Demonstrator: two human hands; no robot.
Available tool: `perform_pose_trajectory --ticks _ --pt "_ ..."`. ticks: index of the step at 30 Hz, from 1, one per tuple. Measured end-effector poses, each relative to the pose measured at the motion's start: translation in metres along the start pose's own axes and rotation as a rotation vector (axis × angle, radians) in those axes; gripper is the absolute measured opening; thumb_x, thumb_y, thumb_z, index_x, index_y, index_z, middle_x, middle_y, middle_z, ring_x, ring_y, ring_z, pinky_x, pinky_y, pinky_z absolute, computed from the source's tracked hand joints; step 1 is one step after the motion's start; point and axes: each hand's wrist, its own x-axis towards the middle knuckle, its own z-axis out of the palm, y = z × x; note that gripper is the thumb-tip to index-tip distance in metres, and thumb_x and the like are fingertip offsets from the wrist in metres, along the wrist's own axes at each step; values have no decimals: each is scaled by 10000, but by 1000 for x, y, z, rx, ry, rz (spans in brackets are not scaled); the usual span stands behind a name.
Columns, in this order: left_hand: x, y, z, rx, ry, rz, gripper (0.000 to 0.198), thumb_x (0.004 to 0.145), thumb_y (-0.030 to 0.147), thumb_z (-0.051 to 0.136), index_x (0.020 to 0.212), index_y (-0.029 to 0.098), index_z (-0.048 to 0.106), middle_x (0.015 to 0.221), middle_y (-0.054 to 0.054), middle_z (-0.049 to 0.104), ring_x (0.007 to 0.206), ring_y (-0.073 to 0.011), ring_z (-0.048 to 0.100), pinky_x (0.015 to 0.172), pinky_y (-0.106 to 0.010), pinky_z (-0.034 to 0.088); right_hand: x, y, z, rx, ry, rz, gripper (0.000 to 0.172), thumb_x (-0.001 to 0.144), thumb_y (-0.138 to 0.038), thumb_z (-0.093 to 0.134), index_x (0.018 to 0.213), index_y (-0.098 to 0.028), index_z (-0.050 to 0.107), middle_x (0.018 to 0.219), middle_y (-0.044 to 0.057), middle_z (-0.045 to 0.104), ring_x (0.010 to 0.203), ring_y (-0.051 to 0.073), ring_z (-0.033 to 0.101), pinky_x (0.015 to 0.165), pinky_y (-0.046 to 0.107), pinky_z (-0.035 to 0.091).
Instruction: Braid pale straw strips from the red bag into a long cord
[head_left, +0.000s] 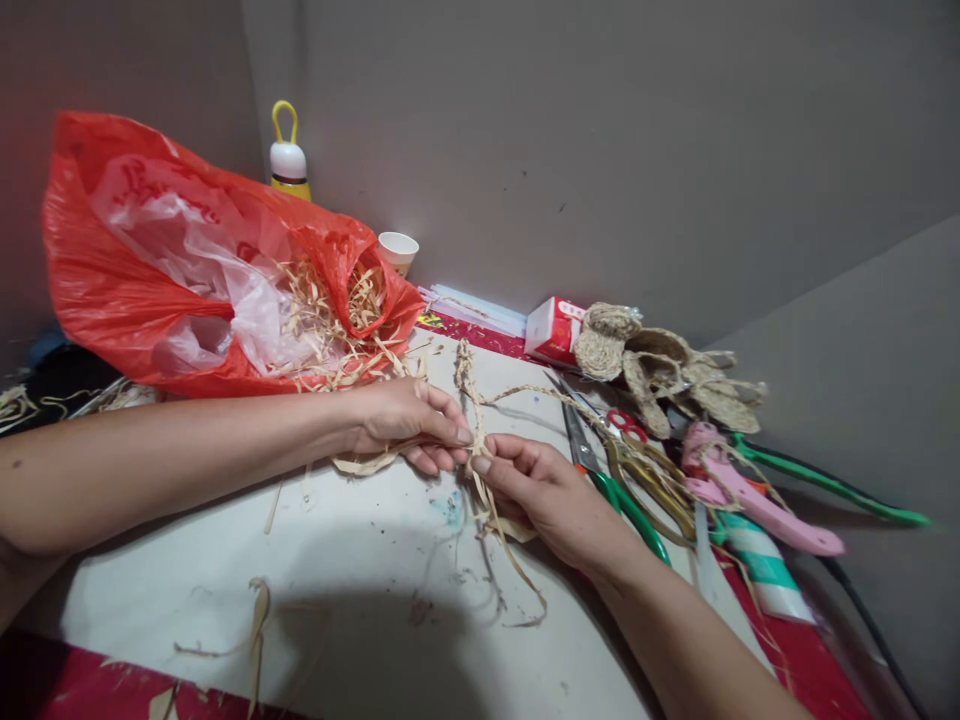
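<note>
Between my two hands runs a braid of dry straw strips (pixel 466 372), its plaited end pointing away from me and its loose strands hanging toward me. My left hand (pixel 420 420) pinches the braid from the left side, thumb and forefinger closed on it. From the right, my right hand (pixel 529 485) grips the strands just below, with thumb against fingers. A thin twisted cord (pixel 525 390) stretches from near the braid toward the scissors on the right. Loose strand ends (pixel 517 580) trail over the white board (pixel 360 600).
A red plastic bag (pixel 135 300) stuffed with straw lies at back left, near a paper cup (pixel 399 250) and a yellow bottle (pixel 289 165). Right of my hands are green-handled scissors (pixel 634 515), brass-coloured scissors (pixel 652 480), woven straw pieces (pixel 660 360), and a pink tool (pixel 765 500).
</note>
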Motion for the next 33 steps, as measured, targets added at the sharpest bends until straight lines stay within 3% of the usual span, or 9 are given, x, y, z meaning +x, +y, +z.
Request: perform_pose_trajectory --ticks 4,9,17,23,27,31,33 --pt "1 -2 -1 -33 -18 -21 224 611 205 763 715 115 587 670 -41 662 523 -82 587 474 -190 466 0 1 0 -13 -7 -4 310 753 -440 669 716 -169 523 480 -100 322 395 40 189 365 192 119" --pt "-3 -1 5 -36 -50 2 191 694 230 691 717 152 518 577 13 598 338 3 311 329 -130 160 1 3 -1 -11 -20 4 246 771 -393 656 761 -174 543 476 -106 297 401 42 163 369 193 102" --pt "-4 3 6 0 -26 15 149 647 205 685 708 136 569 560 29 553 358 2 257 349 -160 109 1 0 -4 129 15 61 279 712 -376 716 693 -166 534 486 -95 317 410 42 164 380 193 116" --pt "-2 0 5 104 20 116 159 620 211 711 726 126 628 487 52 502 392 -23 316 372 -168 168 2 1 -10 291 -38 114 257 702 -301 728 652 -157 520 492 -100 244 426 37 125 384 182 91" --pt "-3 -1 5 185 39 235 131 628 169 702 715 114 620 584 31 569 510 -44 467 514 -172 359 4 2 -12 348 -57 97 221 720 -270 711 657 -138 545 500 -97 234 433 34 111 387 180 82" --pt "-3 -1 4 514 75 368 63 695 169 635 736 120 631 671 14 597 604 -75 516 597 -200 398 5 1 -12 376 -45 77 221 702 -259 725 653 -137 547 503 -92 256 431 32 127 387 181 87" --pt "-4 -2 3 744 133 506 56 718 160 610 736 127 651 779 -17 625 710 -106 551 688 -230 422 4 0 -11 378 -30 78 245 692 -265 734 633 -142 531 499 -96 243 432 32 121 387 178 88"
